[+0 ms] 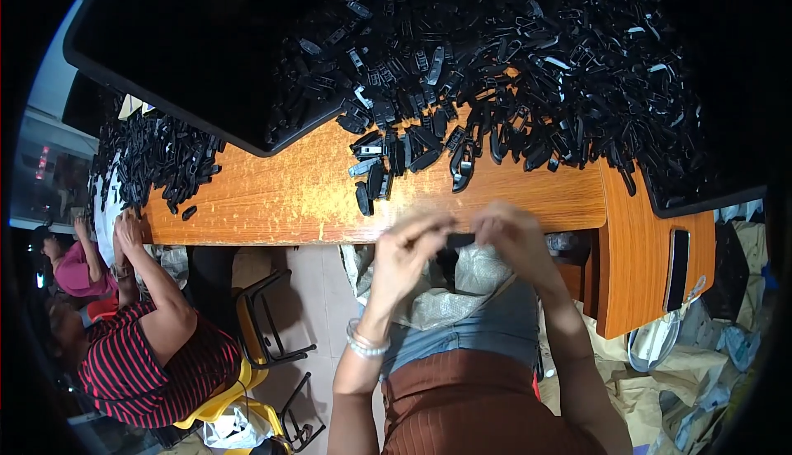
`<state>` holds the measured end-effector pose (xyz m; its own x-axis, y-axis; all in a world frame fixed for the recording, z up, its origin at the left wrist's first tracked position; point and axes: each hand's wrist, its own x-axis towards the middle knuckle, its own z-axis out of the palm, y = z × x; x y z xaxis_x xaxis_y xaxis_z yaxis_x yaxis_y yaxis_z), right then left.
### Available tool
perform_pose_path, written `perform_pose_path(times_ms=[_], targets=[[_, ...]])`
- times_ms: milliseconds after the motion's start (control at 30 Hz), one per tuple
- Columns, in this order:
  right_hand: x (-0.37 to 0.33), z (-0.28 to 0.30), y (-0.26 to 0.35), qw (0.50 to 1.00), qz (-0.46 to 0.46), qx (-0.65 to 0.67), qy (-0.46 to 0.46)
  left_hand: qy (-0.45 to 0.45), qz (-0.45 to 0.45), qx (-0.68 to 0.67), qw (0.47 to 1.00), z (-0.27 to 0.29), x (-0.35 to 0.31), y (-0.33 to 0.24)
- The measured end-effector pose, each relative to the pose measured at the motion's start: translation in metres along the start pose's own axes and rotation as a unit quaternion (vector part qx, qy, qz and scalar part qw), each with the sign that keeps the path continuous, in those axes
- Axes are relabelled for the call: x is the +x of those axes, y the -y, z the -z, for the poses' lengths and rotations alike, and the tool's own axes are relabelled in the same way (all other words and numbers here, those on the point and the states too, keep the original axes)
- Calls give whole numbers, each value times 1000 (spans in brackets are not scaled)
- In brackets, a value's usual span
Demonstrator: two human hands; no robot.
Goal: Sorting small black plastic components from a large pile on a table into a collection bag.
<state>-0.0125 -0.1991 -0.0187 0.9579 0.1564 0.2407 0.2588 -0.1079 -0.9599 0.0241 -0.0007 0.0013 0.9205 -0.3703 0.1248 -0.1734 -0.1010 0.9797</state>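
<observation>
A small black part (460, 241), blurred, is held between the left hand (406, 249) and the right hand (518, 240), at the front edge of the tabletop (289, 183). The grip of each hand is nearly closed, with fingertips drawn in on the part from either side. Beyond the hands, a heap (495, 59) of mostly black pieces is spread. The lap is partly covered by a pale sack (487, 278). At the left, a co-worker (157, 348) is seated in a striped top.
</observation>
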Motion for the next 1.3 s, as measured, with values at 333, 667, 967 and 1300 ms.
perform_pose_path(times_ms=[333, 667, 967, 1300], targets=[[66, -16, -9, 878, -44, -448, -162, -26, -123, 467, 875, -5, 72, 11], [24, -3, 27, 991, -30, -63, -113, 86, 50, -28, 995, 8, 15, -15], [13, -5, 46, 983, 90, -158, 3, 21, -63, 59, 996, 8, 5, -26], [7, -14, 55, 953, 131, -272, -8, 39, 66, -27, 997, -3, 2, -46]])
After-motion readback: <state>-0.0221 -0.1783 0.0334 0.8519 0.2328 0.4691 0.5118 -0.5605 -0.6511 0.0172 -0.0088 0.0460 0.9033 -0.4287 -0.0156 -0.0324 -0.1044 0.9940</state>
